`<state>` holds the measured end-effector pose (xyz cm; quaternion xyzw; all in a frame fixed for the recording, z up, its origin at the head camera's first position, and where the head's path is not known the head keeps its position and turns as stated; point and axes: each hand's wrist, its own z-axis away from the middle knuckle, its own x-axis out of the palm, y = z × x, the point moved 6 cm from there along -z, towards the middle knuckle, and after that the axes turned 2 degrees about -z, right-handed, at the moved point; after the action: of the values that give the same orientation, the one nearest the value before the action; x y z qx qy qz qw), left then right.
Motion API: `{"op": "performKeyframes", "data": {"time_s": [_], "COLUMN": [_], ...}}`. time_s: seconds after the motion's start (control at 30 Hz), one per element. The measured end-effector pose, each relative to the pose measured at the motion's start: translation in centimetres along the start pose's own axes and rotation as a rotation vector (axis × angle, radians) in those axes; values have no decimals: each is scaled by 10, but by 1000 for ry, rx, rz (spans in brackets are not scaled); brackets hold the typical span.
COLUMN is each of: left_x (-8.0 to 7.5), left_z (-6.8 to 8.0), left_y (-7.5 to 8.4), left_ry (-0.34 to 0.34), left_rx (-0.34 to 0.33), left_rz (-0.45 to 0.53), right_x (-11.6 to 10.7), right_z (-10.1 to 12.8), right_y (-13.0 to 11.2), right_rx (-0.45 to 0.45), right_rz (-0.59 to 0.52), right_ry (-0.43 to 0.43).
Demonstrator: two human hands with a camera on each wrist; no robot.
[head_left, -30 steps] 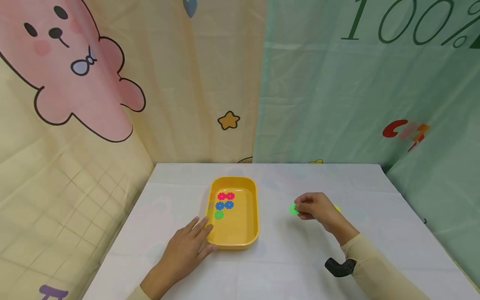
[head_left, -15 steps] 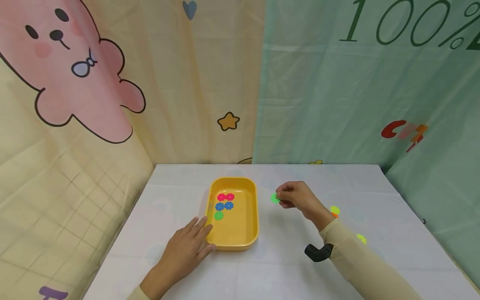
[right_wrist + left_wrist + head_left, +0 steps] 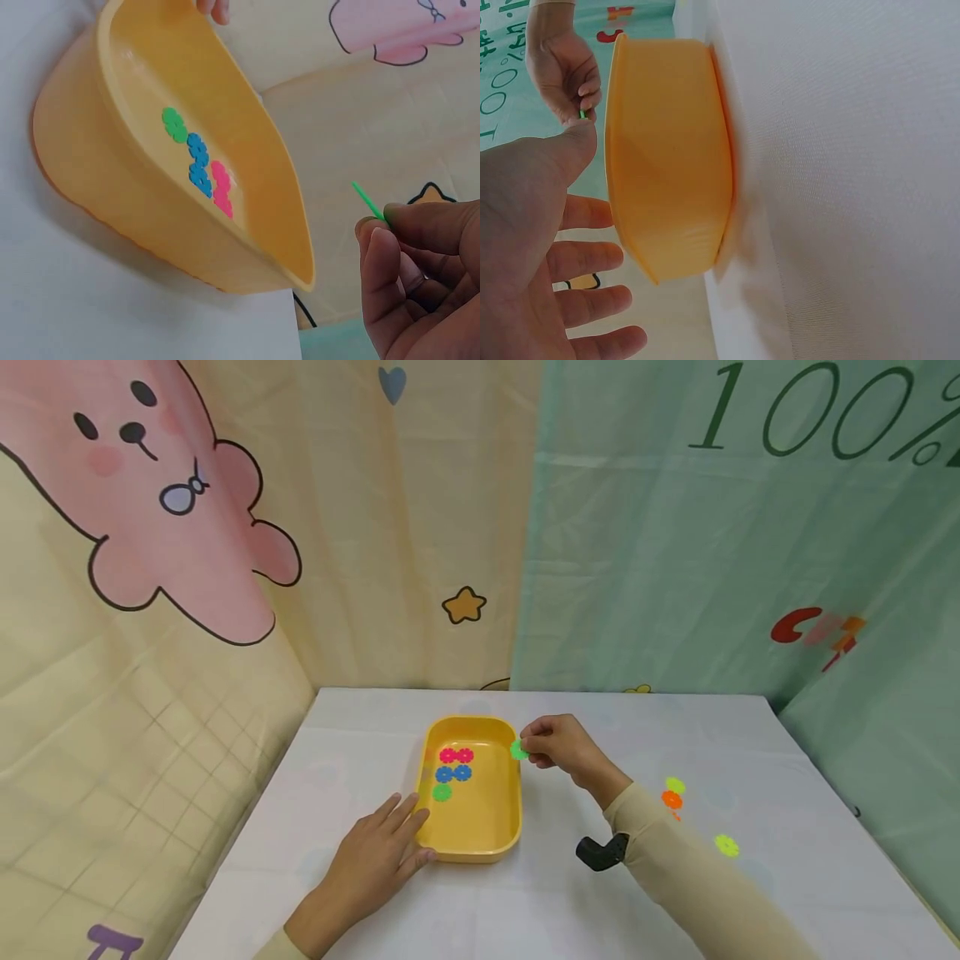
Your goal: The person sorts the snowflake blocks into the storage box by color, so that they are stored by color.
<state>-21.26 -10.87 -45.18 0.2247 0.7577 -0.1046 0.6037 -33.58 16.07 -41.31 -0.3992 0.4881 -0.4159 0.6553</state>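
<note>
Green disc (image 3: 518, 749) — a flat, toothed plastic piece — is pinched between the thumb and fingertips of the right hand (image 3: 558, 747) just over the right rim of the yellow tray (image 3: 512, 827), held on edge so it clears the wall. Left hand (image 3: 372, 862) lies flat with fingers straight, steadying the tray's near left corner. Inside, pink (image 3: 456, 755), blue (image 3: 453, 772) and green (image 3: 442, 792) discs sit in colour rows. Behind, the green curtain (image 3: 675, 568) reads "100%".
</note>
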Motion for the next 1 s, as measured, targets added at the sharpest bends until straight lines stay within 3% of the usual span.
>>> {"op": "performKeyframes", "data": {"time_s": [0.63,1.0], "left_x": [3,2], "left_z": [0,1], "left_y": [2,1], "left_ry": [9,11], "left_rx": [20,16], "left_rz": [-10,-13], "right_x": [55,74], "right_z": [-24,-31], "right_y": [-18,-19], "right_rx": [-34,-47], "right_rz": [41,40], "right_ry": [-52,-88]}}
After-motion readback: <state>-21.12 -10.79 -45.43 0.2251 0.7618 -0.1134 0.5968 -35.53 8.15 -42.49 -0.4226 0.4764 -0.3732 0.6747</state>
